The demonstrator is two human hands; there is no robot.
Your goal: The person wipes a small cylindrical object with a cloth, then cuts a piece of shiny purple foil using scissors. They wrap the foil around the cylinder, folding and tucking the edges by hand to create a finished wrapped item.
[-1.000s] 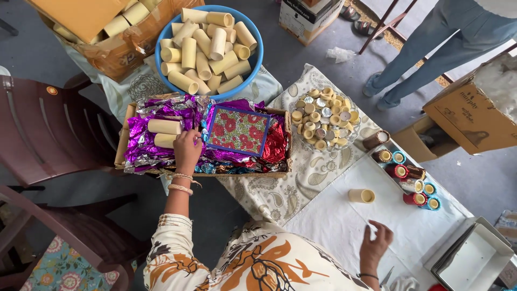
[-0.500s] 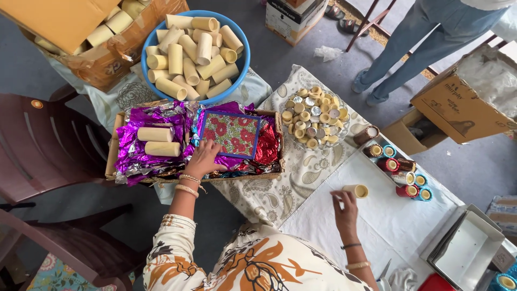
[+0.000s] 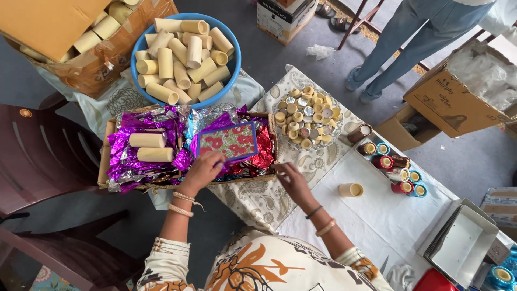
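My left hand pinches the near edge of a patterned red-and-green foil sheet with a blue border. The sheet lies on top of a shallow cardboard box full of purple, silver and red foil wrappers. Two bare cardboard tubes rest on the purple foil at the box's left. My right hand hovers by the box's near right corner, fingers stretched toward it and holding nothing. A single short tube stands on the white cloth to its right.
A blue tub of cardboard tubes and a brown carton of more tubes stand behind the box. A glass bowl holds small caps. Foil-wrapped tubes line the cloth's right side. A person's legs stand far right; a dark chair is left.
My right hand has swung left from the white cloth, past the single tube, to the box's corner. My left hand stays on the patterned sheet.
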